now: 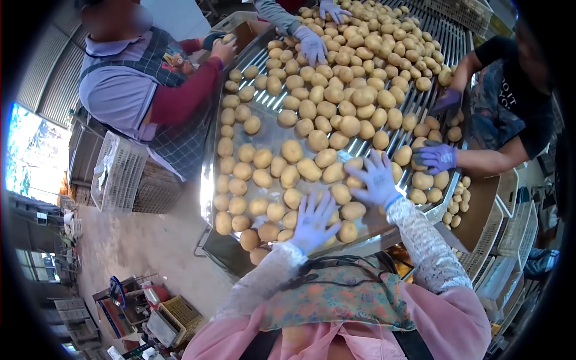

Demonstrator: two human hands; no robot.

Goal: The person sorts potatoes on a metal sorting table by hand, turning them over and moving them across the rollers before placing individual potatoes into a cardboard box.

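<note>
My left hand [314,222], in a lavender glove, lies with spread fingers over potatoes near the front edge of the metal sorting table [264,129]. Farther right and a little higher, my right hand [376,179], gloved alike, rests with fingers apart on more potatoes. A potato [353,210] sits between the two hands, and another potato [348,231] is beside my left fingers. Around them many pale brown potatoes [309,169] cover the smooth plate and the slatted rollers. Neither hand is wrapped round a potato.
A person [129,84] stands at the left holding something at chest height. Another person's gloved hands work at the far side, and a person [507,102] at the right reaches in with purple gloves [438,157]. Plastic crates [120,171] stand left; a box of small potatoes [480,222] is right.
</note>
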